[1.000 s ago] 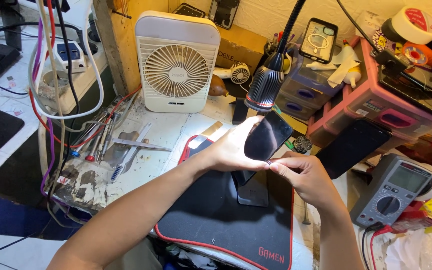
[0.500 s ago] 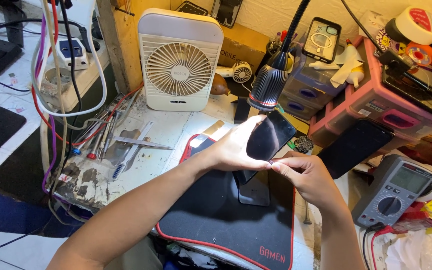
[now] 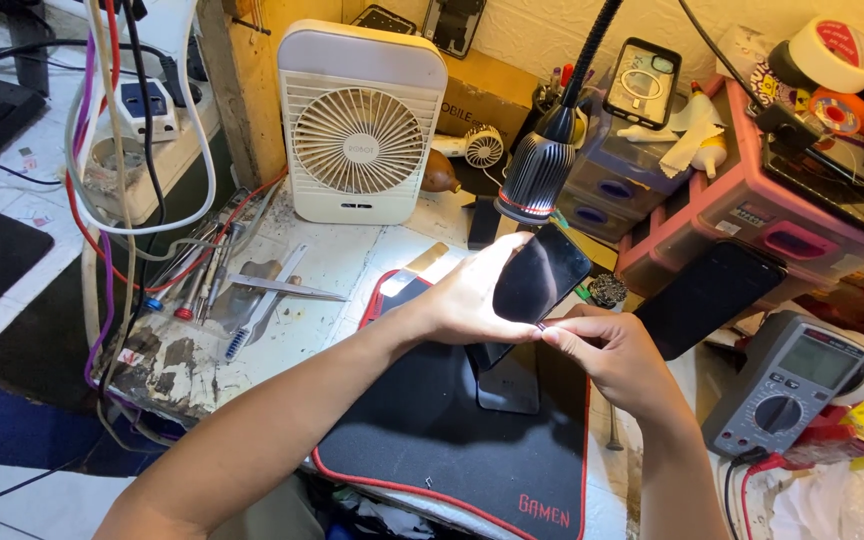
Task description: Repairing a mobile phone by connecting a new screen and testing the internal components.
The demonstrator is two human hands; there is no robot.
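Black glass, the phone [image 3: 537, 275] tilts up under the lamp [image 3: 537, 180], its long axis running near-left to far-right. The left hand [image 3: 467, 300] grips its left edge; the right hand [image 3: 612, 355] pinches its near corner above the mat [image 3: 432, 440].

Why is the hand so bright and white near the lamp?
Head view: the lamp shines straight down, so the left hand and the tabletop beneath glare pale; the phone glass shows a soft sheen; the mat stays dark; picture edges look dimmer but sharp.
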